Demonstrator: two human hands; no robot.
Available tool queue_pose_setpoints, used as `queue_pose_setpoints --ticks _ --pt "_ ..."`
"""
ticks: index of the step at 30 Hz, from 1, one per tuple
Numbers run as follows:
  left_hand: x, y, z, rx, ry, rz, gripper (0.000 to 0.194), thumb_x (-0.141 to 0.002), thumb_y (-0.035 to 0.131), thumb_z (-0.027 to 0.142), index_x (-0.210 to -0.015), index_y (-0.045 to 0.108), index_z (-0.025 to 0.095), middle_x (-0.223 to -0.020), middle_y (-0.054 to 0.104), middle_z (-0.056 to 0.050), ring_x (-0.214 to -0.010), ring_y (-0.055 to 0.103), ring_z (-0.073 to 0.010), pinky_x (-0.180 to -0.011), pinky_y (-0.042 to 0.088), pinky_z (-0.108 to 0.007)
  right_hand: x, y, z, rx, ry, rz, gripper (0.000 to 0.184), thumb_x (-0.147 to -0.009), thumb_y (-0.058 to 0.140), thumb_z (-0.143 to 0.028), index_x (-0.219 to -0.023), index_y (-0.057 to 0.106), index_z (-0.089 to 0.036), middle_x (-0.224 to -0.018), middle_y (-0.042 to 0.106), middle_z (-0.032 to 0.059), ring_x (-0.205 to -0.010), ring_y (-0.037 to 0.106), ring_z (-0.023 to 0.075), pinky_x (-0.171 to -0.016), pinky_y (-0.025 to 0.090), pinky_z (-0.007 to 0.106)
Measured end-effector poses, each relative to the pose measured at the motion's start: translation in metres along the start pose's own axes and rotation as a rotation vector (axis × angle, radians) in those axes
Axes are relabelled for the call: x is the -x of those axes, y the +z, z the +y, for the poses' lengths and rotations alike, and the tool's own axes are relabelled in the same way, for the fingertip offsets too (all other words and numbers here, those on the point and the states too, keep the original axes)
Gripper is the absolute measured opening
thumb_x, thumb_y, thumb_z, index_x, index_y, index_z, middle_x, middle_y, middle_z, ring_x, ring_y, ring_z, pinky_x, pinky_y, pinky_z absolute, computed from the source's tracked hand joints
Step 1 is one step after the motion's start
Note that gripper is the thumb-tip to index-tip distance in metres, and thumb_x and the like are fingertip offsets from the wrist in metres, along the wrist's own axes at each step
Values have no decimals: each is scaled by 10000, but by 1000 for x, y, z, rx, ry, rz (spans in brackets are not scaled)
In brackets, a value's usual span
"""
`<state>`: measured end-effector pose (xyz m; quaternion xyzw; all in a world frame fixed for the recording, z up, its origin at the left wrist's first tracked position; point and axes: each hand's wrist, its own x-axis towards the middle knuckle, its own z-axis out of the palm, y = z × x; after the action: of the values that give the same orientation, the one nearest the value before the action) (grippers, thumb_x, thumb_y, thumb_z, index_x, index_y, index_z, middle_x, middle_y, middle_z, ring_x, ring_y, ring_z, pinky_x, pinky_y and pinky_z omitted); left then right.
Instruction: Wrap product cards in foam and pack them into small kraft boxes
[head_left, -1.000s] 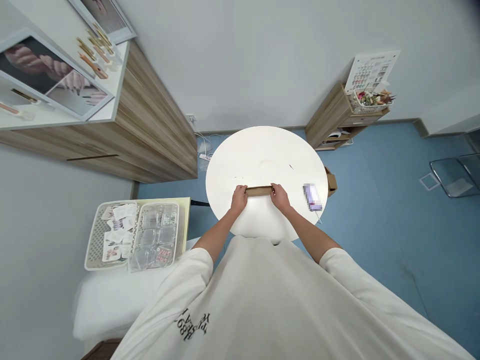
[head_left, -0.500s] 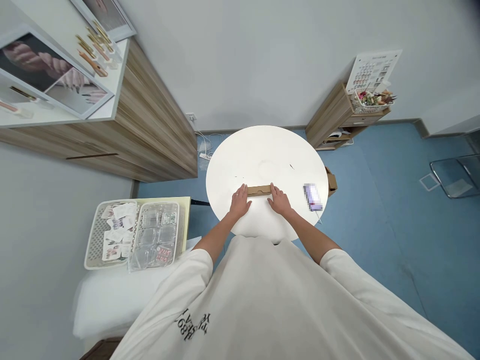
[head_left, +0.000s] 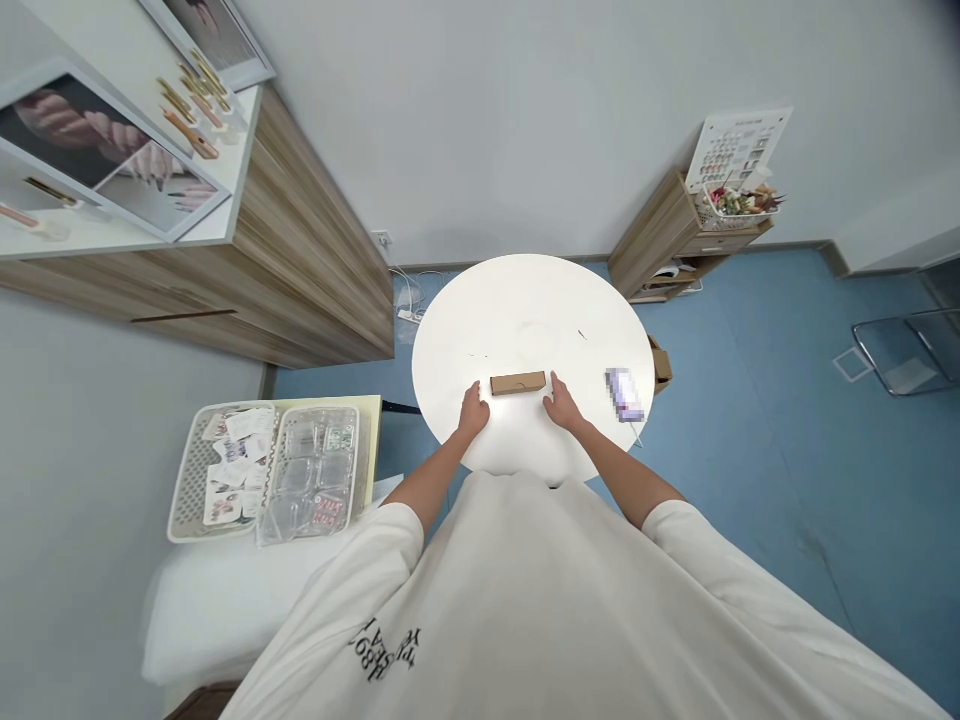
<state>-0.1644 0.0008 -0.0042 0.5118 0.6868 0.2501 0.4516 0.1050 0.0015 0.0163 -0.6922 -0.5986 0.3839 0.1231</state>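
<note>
Letting go of the brown box, I had my left hand and right hand over the near side of the white table, fingers loose and empty, while the box sat near the table's middle, looking closed and maybe needing no more holding.

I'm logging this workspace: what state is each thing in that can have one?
Cardboard box: closed, on the table
Left hand: open, empty, off the box
Right hand: open, empty, off the box
Pixelated phone-like device: lying flat, cable apparently attached
Outer left basket: holding cards
Inner left basket: holding clear containers
Right cabinet drawer: shut
</note>
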Motion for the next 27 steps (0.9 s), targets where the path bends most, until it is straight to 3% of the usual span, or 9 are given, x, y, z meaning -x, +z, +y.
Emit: queue_pose_setpoints --ticks 3,7,12,16,21,27 --pt "-10 2 0 102 -190 5 460 -887 527 203 -1346 558 210 -1250 678 -126 -1122 667 -235 -961 537 -402 -2 0 7 -154 203 35 618 -889 506 -317 -1487 489 -162 -1481 521 177 -1275 578 293 -1094 455 484" --pt "-21 2 12 163 -169 28 351 -943 515 304 -1272 599 215 -1246 686 -109 -1120 664 -220 -965 525 -378 -4 -7 -4 -341 231 119 505 -925 498 -445 -1335 632 -182 -1427 595 138 -1340 536 283 -1131 418 493" --pt "-18 2 28 234 -115 -8 399 -965 526 351 -1339 572 221 -1364 639 -122 -1201 632 -253 -991 507 -396 1 -14 -38 -451 134 123 580 -966 454 -578 -1420 576 -237 -1513 527 95 -1366 512 252 -1137 419 440" --pt "1 2 28 255 -21 -41 441 -977 531 314 -1410 518 230 -1462 568 -123 -1292 589 -244 -1031 492 -375 17 -8 -48 -470 142 104 629 -963 458 -604 -1483 507 -253 -1507 525 104 -1324 541 251 -1080 469 415" --pt "36 4 11 259 45 -75 498 -966 551 246 -1456 463 240 -1466 557 -125 -1311 579 -233 -1034 503 -379 47 6 -33 -456 154 91 623 -960 481 -594 -1492 490 -269 -1499 528 104 -1299 561 250 -1078 470 404" --pt "56 18 -27 275 -5 -151 540 -915 606 174 -1433 467 234 -1432 581 -132 -1289 600 -226 -1024 513 -377 73 26 -8 -415 180 4 664 -930 566 -527 -1524 440 -259 -1514 512 114 -1316 560 267 -1085 472 432"
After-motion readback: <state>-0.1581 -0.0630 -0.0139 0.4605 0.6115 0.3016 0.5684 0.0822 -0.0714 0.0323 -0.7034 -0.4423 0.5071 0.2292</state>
